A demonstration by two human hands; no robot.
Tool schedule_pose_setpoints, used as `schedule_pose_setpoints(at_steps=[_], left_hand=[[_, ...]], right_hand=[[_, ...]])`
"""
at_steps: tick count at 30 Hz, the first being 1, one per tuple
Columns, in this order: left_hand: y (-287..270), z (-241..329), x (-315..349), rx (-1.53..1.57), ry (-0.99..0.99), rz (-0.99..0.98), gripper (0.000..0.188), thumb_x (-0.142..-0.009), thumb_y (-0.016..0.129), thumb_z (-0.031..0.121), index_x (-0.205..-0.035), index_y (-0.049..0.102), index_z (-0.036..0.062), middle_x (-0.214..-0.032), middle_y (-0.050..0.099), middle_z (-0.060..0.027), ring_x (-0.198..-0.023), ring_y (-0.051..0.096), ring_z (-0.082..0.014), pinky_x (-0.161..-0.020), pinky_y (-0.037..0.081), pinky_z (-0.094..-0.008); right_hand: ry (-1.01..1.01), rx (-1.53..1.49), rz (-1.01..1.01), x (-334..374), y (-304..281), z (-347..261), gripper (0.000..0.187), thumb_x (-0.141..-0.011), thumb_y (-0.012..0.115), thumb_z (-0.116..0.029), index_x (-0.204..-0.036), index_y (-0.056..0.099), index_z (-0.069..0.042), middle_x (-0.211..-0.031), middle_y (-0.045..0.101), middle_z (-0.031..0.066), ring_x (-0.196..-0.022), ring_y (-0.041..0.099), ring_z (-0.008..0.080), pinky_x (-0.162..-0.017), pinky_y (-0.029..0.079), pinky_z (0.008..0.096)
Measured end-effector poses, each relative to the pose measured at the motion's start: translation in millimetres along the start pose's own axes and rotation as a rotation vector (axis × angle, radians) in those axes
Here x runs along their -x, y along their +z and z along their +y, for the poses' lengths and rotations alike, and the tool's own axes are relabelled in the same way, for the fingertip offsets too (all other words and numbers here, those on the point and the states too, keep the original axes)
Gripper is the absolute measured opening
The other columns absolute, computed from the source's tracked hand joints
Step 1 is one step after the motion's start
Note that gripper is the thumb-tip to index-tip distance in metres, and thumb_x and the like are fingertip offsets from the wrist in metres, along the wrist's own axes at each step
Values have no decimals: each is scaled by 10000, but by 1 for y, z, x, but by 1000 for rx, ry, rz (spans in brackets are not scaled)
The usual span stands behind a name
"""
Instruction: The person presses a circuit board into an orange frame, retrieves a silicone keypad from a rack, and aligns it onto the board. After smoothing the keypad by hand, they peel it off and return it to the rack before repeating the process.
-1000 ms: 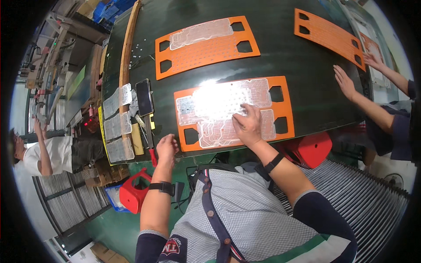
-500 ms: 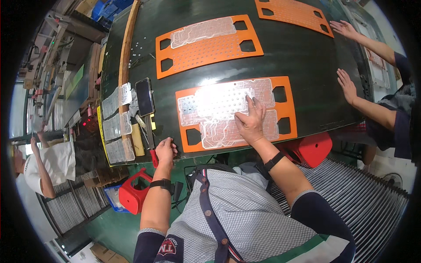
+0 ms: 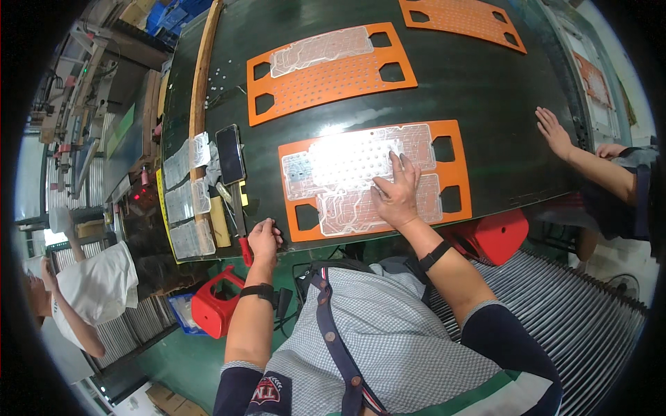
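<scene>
Right hand (image 3: 399, 200): in the head view it lay, thumb and forefinger spread apart, over the near orange board (image 3: 454, 173), fingertips on the upper clear sheet (image 3: 357, 163).
Left hand (image 3: 264, 240): it was loosely curled by the table's near edge, just left of that board's lower corner; whether it held anything could not be told.
Near board: it lay flat on the dark table (image 3: 485, 97) in front of the person, bearing the upper sheet and, below it, the lower clear sheet (image 3: 350, 209); glare whitened part of the upper one.
Middle board (image 3: 333, 88): it lay beyond the near one, a patterned clear sheet (image 3: 322, 50) over its far half.
Far board (image 3: 461, 24): it lay at upper right.
Left side: a dark phone (image 3: 230, 154) lay near some clear pieces (image 3: 180, 204); a red handle (image 3: 245, 251) was just beside the left hand.
Co-worker's hand (image 3: 555, 135): it was spread over the table's right side.
</scene>
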State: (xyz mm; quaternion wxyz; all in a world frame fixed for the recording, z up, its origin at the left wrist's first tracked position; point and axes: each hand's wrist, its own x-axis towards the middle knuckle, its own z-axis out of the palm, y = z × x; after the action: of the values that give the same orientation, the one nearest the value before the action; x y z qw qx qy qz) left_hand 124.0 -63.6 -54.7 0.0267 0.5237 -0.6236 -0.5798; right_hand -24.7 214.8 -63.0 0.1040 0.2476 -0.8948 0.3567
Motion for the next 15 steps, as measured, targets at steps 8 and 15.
schedule_pose_setpoints(at_steps=[8, 15], left_hand=[[-3, -3, -2, -23, 6, -25, 217, -905, 510, 251, -913, 578, 46, -608, 535, -7, -414, 475, -104, -372, 359, -240], [-5, 0, -4, -37, -11, -50, 207, -907, 507, 257, -918, 572, 61, -613, 532, -6, -421, 475, -108, -381, 358, -241]], right_hand=[[-20, -30, 35, 3, -5, 2, 129, -683, 626, -101, -792, 653, -36, -1311, 381, 264, -1214, 316, 429, -982, 181, 621], [-63, 29, 16, 9, -11, 2, 197, -702, 601, -83, -890, 643, -38, -1304, 380, 268, -1208, 316, 434, -981, 190, 620]])
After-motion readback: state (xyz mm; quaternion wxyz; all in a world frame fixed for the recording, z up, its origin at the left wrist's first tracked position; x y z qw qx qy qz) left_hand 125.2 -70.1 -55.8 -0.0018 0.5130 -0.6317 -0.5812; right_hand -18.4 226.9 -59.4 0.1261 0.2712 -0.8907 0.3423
